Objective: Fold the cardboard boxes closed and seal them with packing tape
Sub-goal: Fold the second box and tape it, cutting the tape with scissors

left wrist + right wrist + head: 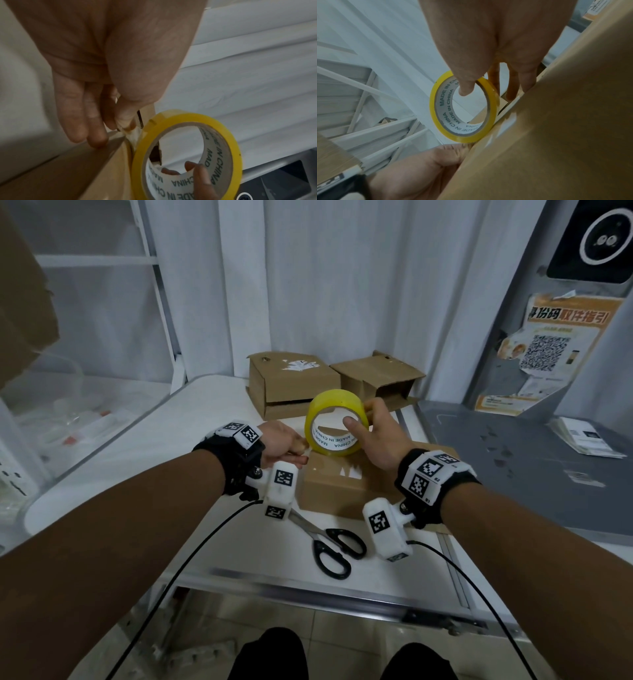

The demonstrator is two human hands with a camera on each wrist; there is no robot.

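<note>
A closed cardboard box (335, 487) (68, 169) (556, 135) lies on the white table (144, 460) in front of me, shiny tape showing on its top. My right hand (363, 419) (488, 93) grips a yellow tape roll (322, 405) (188, 117) (431, 106) upright on the box's far top edge, thumb inside the core, fingers outside. At the box's left far corner my left hand (291, 446) (120, 125) pinches the tape's free end between thumb and forefinger, the other fingers lying on the box edge.
Two open cardboard boxes (294, 381) (376, 378) stand at the table's back by the white curtain. Black-handled scissors (329, 539) lie near the front edge. A grey counter (513, 460) with a paper stack (582, 436) adjoins on the right.
</note>
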